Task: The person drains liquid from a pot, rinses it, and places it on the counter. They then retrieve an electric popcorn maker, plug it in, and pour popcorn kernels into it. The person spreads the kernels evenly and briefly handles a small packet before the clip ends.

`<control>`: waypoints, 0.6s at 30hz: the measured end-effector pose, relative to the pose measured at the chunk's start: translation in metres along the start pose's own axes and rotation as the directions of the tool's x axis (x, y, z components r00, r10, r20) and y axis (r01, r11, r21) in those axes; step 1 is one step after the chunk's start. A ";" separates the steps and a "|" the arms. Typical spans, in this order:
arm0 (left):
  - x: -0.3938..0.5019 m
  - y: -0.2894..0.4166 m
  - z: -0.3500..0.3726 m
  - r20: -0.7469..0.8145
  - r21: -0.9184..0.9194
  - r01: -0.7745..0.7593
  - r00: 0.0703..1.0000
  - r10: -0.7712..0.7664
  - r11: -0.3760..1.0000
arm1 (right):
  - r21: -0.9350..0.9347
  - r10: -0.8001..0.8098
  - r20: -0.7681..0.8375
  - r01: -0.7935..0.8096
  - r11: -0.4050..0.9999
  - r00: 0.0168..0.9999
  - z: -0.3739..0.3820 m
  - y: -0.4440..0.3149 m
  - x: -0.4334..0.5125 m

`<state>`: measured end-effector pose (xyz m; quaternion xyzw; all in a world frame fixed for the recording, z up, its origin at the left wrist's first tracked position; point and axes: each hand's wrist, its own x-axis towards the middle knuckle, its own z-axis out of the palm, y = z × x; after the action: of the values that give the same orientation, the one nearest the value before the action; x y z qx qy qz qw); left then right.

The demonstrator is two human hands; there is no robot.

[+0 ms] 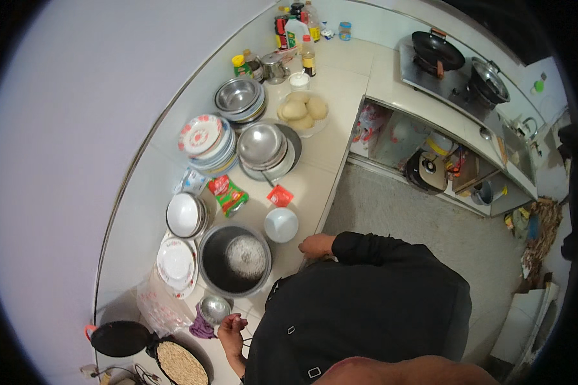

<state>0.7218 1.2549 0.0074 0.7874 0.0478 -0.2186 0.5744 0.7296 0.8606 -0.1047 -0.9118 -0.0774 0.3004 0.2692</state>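
My left hand (231,330) is beside a small metal bowl (215,309), its fingers loosely bent and apart, with nothing seen in them. Under the bowl's side lies a purple cloth (202,328). At the counter edge my right hand (316,246) has curled fingers, and its palm side is hidden. Nearest to it stands a white bowl (281,224). Between the hands and the wall sits a large dark-lined pot (214,269), with a white grainy heap on its bottom. Beyond it are white plates (175,262) and stacked bowls (183,214).
An open electric griddle (120,338) holds pale grains (182,362). Along the counter stand plate stacks (200,134), metal bowls (260,143), a plate of dough pieces (298,110) and several bottles. A wok (437,52) sits on the stove (409,67). Below are open shelves with a cooker (426,171).
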 end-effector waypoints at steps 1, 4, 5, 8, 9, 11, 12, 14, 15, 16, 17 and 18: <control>0.007 0.008 0.009 0.017 0.020 0.010 1.000 -0.011 1.000 | -0.005 0.017 0.013 -0.017 1.000 1.000 -0.009 0.011 0.001; 0.019 0.026 0.030 0.011 0.093 -0.011 1.000 0.010 0.996 | -0.057 0.004 -0.020 -0.005 0.998 1.000 -0.025 0.038 0.003; 0.022 0.030 0.036 0.006 0.107 0.005 1.000 -0.006 0.994 | -0.056 0.003 -0.030 -0.005 0.998 1.000 -0.028 0.046 0.005; 0.026 0.043 0.048 -0.028 0.139 0.071 0.997 -0.067 0.988 | -0.055 -0.001 -0.038 -0.001 0.998 0.999 -0.029 0.067 0.014; 0.028 0.047 0.052 -0.028 0.130 0.074 0.997 -0.071 0.989 | -0.063 -0.017 -0.041 0.015 0.998 0.999 -0.027 0.071 0.017; 0.031 0.055 0.060 -0.050 0.132 0.137 0.990 -0.132 0.982 | -0.081 -0.072 -0.075 0.066 0.995 0.995 -0.025 0.083 0.025; 0.033 0.059 0.063 -0.041 0.194 0.105 0.994 -0.099 0.975 | -0.086 -0.110 -0.101 0.102 0.991 0.989 -0.022 0.086 0.028; 0.036 0.065 0.071 -0.002 0.173 0.077 0.997 -0.078 0.982 | -0.076 -0.128 -0.128 0.119 0.990 0.983 -0.017 0.088 0.033; 0.035 0.067 0.074 0.018 0.145 0.083 0.996 -0.087 0.986 | -0.059 -0.098 -0.088 0.093 0.994 0.991 -0.016 0.088 0.035; 0.038 0.068 0.077 0.059 0.168 0.095 0.993 -0.106 0.981 | -0.057 -0.095 -0.093 0.090 0.994 0.991 -0.015 0.089 0.035; 0.039 0.068 0.078 0.078 0.234 0.088 0.991 -0.109 0.968 | -0.075 -0.093 -0.098 0.085 0.993 0.991 -0.014 0.088 0.035; 0.041 0.066 0.081 0.099 0.202 0.077 0.990 -0.098 0.976 | -0.092 -0.096 -0.101 0.087 0.992 0.990 -0.014 0.088 0.033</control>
<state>0.7566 1.1501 0.0300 0.8247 0.0295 -0.2896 0.4849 0.7631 0.7906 -0.1591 -0.9327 -0.1178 0.2359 0.2462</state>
